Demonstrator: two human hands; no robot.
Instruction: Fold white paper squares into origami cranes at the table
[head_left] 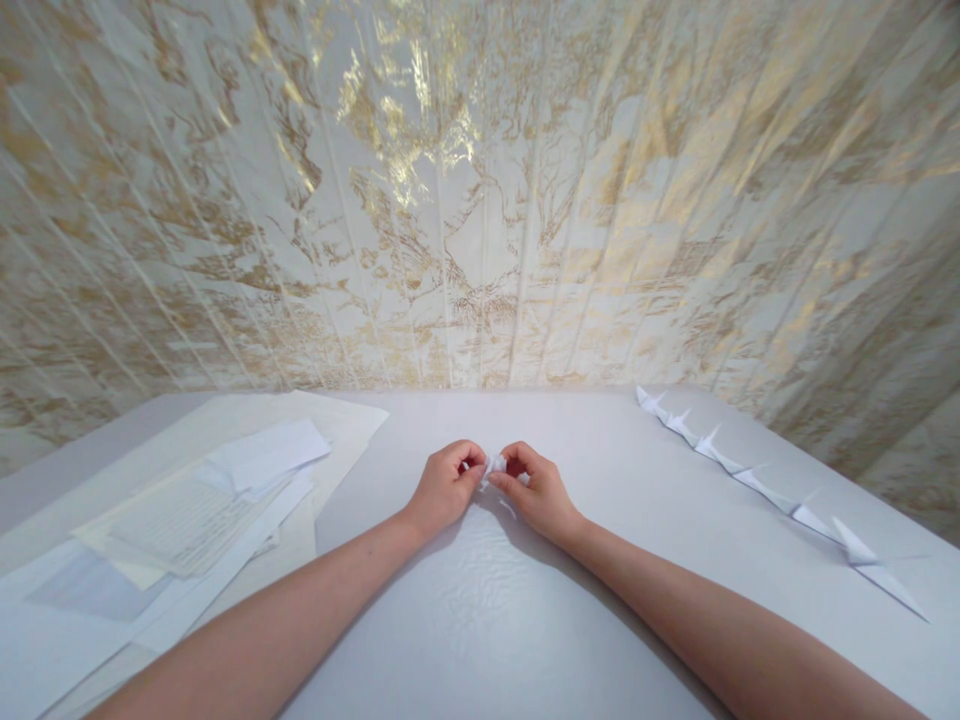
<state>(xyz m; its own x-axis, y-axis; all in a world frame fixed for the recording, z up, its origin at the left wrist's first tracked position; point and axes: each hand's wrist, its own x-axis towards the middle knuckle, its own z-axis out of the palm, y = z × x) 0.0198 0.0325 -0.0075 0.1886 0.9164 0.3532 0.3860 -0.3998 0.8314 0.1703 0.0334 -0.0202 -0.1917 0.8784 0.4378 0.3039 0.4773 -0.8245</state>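
Note:
A small piece of folded white paper (495,464) is held just above the table between my two hands. My left hand (450,482) pinches its left side with thumb and forefinger. On the opposite side, my right hand (538,490) grips it the same way, fingers curled. Much of the paper is covered by my fingertips, so its exact shape cannot be made out. Off to the right, several folded white paper cranes (750,482) stand in a slanting row, apart from both hands.
The white table (480,640) has a glossy top. On its left lie overlapping loose sheets of paper (292,450), among them a printed sheet (184,520). A wall covering with gold patterns (480,200) rises behind the table's back edge.

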